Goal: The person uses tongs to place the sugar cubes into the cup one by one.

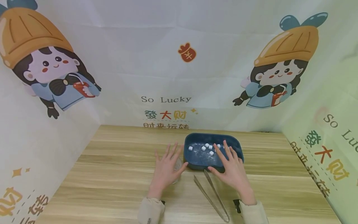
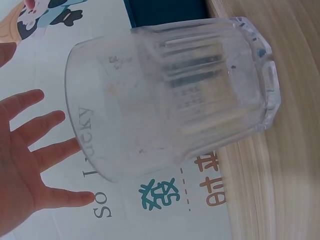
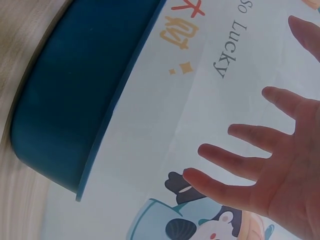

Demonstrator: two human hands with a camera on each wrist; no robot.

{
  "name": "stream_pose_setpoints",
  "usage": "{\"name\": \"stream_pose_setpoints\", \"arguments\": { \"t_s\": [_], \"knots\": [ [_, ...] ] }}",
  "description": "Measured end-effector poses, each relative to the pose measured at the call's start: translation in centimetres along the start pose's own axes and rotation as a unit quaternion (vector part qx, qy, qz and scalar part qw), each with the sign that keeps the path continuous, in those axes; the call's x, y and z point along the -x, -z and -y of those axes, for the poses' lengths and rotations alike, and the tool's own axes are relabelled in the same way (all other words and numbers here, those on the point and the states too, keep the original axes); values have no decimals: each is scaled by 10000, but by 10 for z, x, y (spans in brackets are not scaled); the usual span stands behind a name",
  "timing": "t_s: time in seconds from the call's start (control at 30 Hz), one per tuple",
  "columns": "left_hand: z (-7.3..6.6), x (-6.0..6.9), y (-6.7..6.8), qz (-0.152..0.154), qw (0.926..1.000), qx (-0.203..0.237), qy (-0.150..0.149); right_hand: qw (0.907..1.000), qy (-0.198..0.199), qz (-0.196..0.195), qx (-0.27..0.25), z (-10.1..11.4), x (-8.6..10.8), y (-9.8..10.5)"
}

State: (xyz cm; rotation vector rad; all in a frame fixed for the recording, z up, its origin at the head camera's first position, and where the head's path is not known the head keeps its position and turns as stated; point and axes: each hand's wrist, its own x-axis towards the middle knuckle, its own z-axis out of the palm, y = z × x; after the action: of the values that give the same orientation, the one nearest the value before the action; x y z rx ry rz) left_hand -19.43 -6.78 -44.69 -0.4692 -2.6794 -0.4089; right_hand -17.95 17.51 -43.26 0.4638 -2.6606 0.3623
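My left hand (image 1: 167,169) is spread flat above a clear glass (image 2: 170,100), which stands upright on the table and is partly hidden by the hand in the head view. In the left wrist view, the fingers are apart near the glass rim. My right hand (image 1: 233,171), fingers also spread, hovers over the front right of a dark blue tray (image 1: 195,161). Several small white cubes (image 1: 211,153) lie inside the tray, some partly covered by the right fingers. Metal tongs (image 1: 208,194) rest on the table between the two wrists, their tips pointing toward the tray. Neither hand holds anything.
The wood-grain table (image 1: 117,168) is enclosed at the back and sides by a pale printed cloth (image 1: 134,62). The glass stands just left of the tray, and the tongs lie in front of it.
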Motion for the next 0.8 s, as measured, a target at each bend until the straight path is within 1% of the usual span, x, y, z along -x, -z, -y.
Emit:
{"name": "stream_pose_setpoints", "arguments": {
  "t_s": [0.23, 0.4, 0.53, 0.7, 0.8],
  "knots": [
    [3, 4, 5, 75, 9998, 174, 37, 10000, 55, 9, -30, 3, 0, 2],
    [4, 5, 6, 137, 9995, 281, -1, 9997, 76, -47, -217, 2, 2, 2],
    [6, 6, 4, 161, 9992, 366, -67, 9983, 329, -341, -327, -2, 5, 0],
    [11, 9, 2, 218, 9989, 397, -114, 9939, 674, -780, -382, -7, 8, -3],
    [13, 10, 2, 214, 9981, 558, -137, 9927, 774, -845, -375, -8, 9, -4]
  ]
}}
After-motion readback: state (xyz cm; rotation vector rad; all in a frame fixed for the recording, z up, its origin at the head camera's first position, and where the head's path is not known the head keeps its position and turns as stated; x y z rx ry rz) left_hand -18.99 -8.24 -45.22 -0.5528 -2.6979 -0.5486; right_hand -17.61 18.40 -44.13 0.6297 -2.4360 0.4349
